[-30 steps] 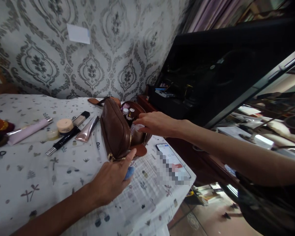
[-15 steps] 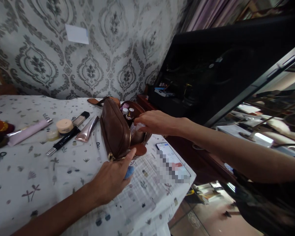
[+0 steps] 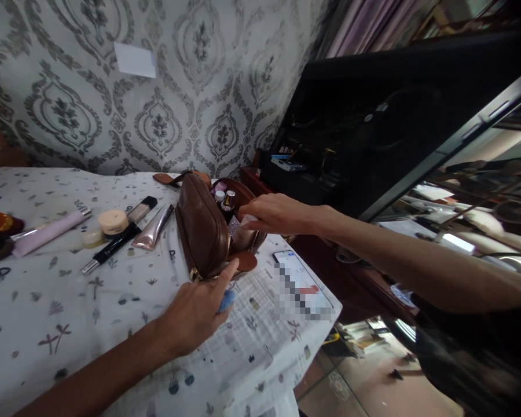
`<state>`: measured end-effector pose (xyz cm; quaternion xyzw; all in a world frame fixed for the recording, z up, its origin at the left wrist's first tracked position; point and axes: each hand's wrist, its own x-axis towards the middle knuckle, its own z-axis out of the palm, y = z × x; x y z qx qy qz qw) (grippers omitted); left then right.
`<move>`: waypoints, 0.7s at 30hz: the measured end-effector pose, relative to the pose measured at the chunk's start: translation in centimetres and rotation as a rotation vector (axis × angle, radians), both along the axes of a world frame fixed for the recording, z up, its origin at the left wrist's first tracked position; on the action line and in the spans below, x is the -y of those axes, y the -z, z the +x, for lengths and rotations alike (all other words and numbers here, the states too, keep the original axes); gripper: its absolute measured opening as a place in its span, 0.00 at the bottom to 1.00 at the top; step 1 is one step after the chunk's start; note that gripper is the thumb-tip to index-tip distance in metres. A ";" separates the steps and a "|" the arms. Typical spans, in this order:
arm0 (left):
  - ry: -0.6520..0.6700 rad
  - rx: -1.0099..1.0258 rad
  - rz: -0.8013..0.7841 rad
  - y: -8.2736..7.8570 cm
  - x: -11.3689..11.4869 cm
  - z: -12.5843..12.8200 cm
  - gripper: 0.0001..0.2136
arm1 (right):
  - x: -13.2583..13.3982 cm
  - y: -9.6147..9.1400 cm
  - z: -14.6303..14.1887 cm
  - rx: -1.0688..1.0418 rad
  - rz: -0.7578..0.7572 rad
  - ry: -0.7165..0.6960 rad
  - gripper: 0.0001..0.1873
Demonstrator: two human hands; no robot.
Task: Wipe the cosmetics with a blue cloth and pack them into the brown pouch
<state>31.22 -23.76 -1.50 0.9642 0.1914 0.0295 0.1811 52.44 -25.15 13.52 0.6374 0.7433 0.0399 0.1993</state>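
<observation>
A brown zippered bag (image 3: 200,223) stands unzipped on the cloth, with small bottles (image 3: 228,201) and a sparkly silver item (image 3: 234,227) inside. Over its opening is my right hand (image 3: 271,213), fingers bent together around a pale, whitish thing (image 3: 248,220) too hidden to name. My left hand (image 3: 195,318) is at the bag's near end, its index finger stretched to the round brown leather tab (image 3: 246,261). Between that hand's thumb and fingers shows a small, rounded blue item (image 3: 226,300), partly covered.
Left of the bag lie a rose-coloured tube (image 3: 154,229), a black tube (image 3: 112,249), a beige-lidded jar (image 3: 113,223) and a lilac tube (image 3: 52,232). A phone (image 3: 301,278) rests near the right edge of the patterned cloth (image 3: 125,301). Beyond stands a black television (image 3: 373,116).
Both hands stay nearly where they were at the bag. The view shifts very slightly; nothing else visibly moves.
</observation>
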 end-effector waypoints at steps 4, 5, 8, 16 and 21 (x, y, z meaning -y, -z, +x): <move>-0.003 -0.001 0.014 -0.3 0.1 0.0 0.35 | -0.7 -0.6 -0.9 0.073 -0.030 0.059 0.16; 0.001 0.003 0.014 -0.4 0.0 0.0 0.35 | -0.8 -0.7 -1.1 0.089 -0.042 0.063 0.15; 0.006 -0.006 0.005 -0.3 0.0 0.0 0.35 | -1.1 -0.5 -1.3 0.128 -0.068 0.061 0.13; 0.007 -0.001 0.007 -0.1 0.0 0.0 0.37 | -0.4 0.1 -0.9 0.080 -0.021 0.046 0.16; -0.020 -0.026 -0.004 -0.5 0.1 0.0 0.35 | -0.1 0.0 -0.7 0.046 -0.012 0.036 0.19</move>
